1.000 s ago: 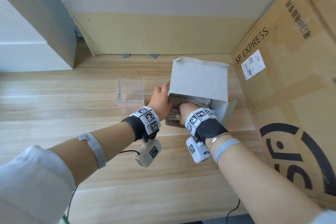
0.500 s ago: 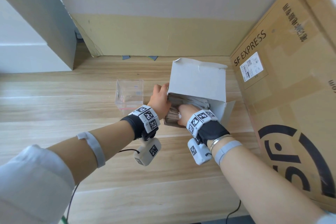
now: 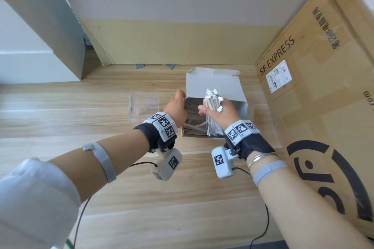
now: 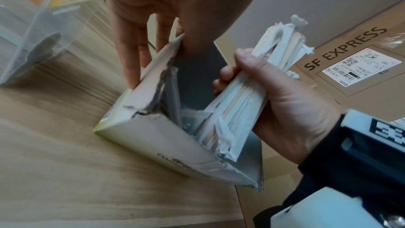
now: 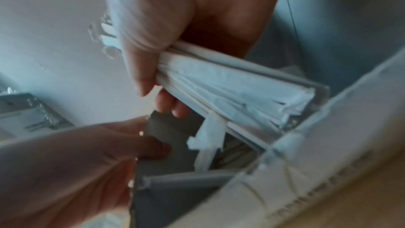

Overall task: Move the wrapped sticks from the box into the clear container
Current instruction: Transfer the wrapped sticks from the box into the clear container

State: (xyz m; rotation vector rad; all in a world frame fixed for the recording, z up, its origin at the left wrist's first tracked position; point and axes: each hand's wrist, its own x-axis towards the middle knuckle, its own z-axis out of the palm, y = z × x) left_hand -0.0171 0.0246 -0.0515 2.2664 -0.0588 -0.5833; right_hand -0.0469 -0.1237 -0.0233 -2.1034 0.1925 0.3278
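- Box (image 3: 214,87) mouth is crowded: right hand (image 3: 220,112) with its bundle of wrapped sticks (image 3: 211,101) fills the right half, left hand (image 3: 176,111) is clamped on the left wall.
- Upright flap blocks the far side.
- Clear container (image 3: 144,105) stands just left of the box, top open (left hand sits between them).
- Right flank is walled by the SF EXPRESS carton (image 3: 315,91).
- Bare table (image 3: 70,111) is left open to the left and near side.

Lower ends of the wrapped sticks (image 3: 211,105) hidden inside the box (image 3: 214,85); right-wrist view blurred.
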